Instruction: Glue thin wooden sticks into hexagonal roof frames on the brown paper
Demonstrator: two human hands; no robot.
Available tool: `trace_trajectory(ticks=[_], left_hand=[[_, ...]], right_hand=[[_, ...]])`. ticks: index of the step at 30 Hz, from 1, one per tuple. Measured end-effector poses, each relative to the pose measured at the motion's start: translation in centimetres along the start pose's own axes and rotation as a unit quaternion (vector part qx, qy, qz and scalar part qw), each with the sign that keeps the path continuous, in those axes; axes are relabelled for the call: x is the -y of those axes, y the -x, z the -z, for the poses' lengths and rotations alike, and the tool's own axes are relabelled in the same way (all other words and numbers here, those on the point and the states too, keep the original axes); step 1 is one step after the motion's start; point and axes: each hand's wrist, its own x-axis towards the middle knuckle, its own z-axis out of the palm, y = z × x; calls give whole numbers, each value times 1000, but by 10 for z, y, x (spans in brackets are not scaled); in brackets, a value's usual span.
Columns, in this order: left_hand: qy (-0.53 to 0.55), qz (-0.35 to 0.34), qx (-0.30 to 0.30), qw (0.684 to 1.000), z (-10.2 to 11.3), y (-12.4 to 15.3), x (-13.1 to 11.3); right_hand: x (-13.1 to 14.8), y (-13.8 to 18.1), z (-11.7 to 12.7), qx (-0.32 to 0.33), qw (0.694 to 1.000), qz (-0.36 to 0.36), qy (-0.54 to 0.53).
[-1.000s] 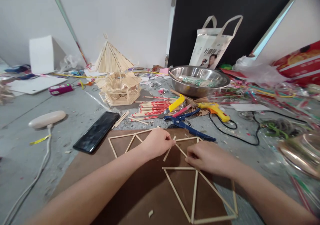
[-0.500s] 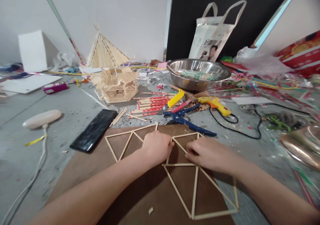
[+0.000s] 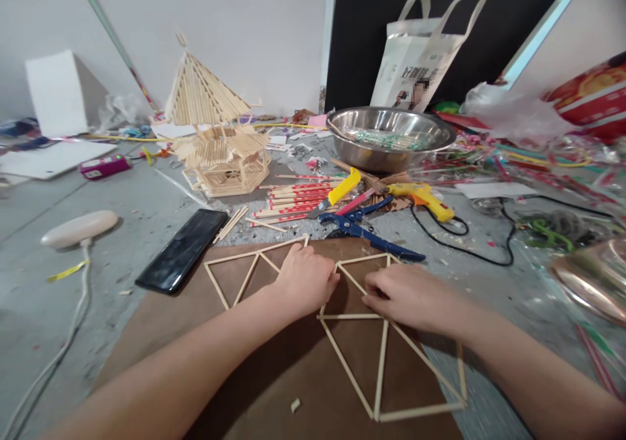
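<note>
A frame of thin wooden sticks [image 3: 380,362], joined in triangles, lies over a brown sheet [image 3: 235,375]. My left hand [image 3: 308,277] is closed at the frame's upper left corner, its fingertips curled around a stick there. On the right, my right hand [image 3: 405,293] has its fingers bent and pinched against a slanting stick of the same frame. Another run of stick triangles [image 3: 247,280] extends to the left, partly hidden behind my left hand and forearm. A small wood scrap [image 3: 295,405] lies on the sheet near me.
Beyond the sheet lie blue cutters [image 3: 372,238], a yellow-handled knife [image 3: 345,187], a yellow glue gun [image 3: 425,200] with its cord, and red-marked sticks [image 3: 298,199]. A phone [image 3: 182,251] is at left. Farther back stand a stick pavilion model [image 3: 225,160] and a steel bowl [image 3: 391,160].
Both hands keep nearly the same hold on the stick frame. The view has shifted slightly, so most things appear a little higher.
</note>
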Motion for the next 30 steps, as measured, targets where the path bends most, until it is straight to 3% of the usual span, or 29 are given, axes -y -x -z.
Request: trace_trajectory(ticks=[9,24,30], left_hand=[[-10,-5,-48,999,-8,1,-2],[-25,-27,-63,997,-11,2,0],[-27,-26,-64,997,-11,2,-1]], right_hand=[[2,-2,2,10,1000,-7,8],[1,-4,-5,-19,999,-10,27],[-2,-2,7,-74,996,-39,-18]])
